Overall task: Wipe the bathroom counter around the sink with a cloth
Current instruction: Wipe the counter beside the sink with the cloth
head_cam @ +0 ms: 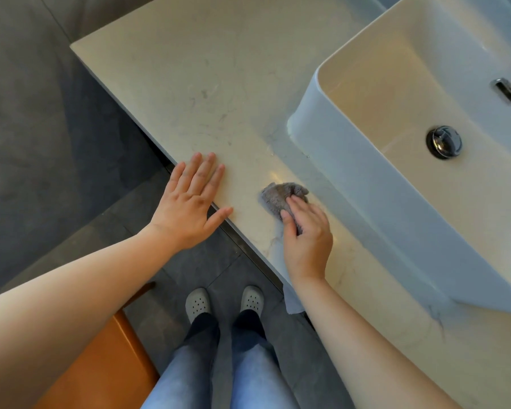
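Pale marbled stone makes up the bathroom counter (189, 84), which runs diagonally from the upper left of the frame to the lower right, with dark grey floor tiles below it. A white vessel sink (351, 160) sits on the counter at the right, its drain plug (443, 142) and overflow slot (507, 90) visible inside the basin. The cloth (278, 196), a small grey, fuzzy wad, lies on the counter just left of centre-right, near the front edge and close to the sink's outer wall but apart from it. The right hand (307, 234) covers the cloth's near half, fingers curled over it and pressing it to the stone, thumb along its left side. The left hand (189, 202) lies flat on the counter's front edge with fingers straight and spread, thumb pointing right, holding nothing; it looks like a brace. The cloth looks soft, light and limp, so it should bunch and slide under the palm without lifting; gripping it from above with downward pressure seems the sensible hold, since a loose edge could fold under. Around the sink's base a fingertip behind the cloth would likely reach the seam better. Faint streaks mark the stone in the upper middle, so much of the wiping appears undone. At the bottom of the frame are grey clogs (197, 302) and an orange seat (106, 364).
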The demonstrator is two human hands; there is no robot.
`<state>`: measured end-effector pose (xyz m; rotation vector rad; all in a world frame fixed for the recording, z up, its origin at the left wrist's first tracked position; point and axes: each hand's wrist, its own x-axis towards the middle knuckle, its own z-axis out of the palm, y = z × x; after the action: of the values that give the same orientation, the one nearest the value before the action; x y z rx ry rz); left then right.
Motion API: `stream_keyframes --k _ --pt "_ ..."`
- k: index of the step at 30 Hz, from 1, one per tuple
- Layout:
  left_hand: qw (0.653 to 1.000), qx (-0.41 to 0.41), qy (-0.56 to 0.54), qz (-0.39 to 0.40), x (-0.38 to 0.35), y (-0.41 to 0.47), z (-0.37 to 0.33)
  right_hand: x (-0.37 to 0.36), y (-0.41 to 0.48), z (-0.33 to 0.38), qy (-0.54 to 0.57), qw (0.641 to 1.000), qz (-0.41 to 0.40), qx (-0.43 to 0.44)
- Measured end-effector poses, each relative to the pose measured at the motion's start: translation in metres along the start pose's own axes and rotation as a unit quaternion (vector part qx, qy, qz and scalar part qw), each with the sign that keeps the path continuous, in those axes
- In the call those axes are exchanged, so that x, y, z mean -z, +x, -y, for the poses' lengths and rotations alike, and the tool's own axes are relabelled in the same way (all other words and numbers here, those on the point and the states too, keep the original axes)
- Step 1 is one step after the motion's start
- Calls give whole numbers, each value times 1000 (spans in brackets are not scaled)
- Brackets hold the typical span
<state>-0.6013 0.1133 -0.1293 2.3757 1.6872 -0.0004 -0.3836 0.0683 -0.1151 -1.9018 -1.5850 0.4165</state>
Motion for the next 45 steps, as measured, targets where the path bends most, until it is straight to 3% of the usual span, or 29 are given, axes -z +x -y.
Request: stream_keyframes --k 5,8,10,14,16,21,27,32,36,41,45 --pt "1000 -2 2 9 3 1 1 11 -37 17 49 996 78 7" --pt "1000 0 7 15 4 2 1 29 -46 25 177 973 120 -92" --pt "1000 1 12 21 4 1 1 43 -45 24 227 957 83 -160" --pt "1000 5 12 23 3 1 0 67 -29 -10 123 973 -107 -161" --pt "999 6 16 28 3 1 0 69 -21 -33 54 979 -133 -143" --pt "999 7 12 30 4 1 0 48 -13 -59 -47 986 -96 -132" --pt "1000 7 11 27 3 1 0 17 18 -32 -33 996 -44 -64" --pt "1000 2 4 24 4 1 0 -1 29 -23 -40 995 -73 -55" --pt "1000 -5 -5 20 8 1 3 -13 51 -12 -39 999 -19 9" --pt "998 -29 -62 12 27 2 16 -26 63 5 -20 999 -45 -24" --pt "998 -18 -50 -18 33 1 32 -24 34 15 -20 1000 1 7"
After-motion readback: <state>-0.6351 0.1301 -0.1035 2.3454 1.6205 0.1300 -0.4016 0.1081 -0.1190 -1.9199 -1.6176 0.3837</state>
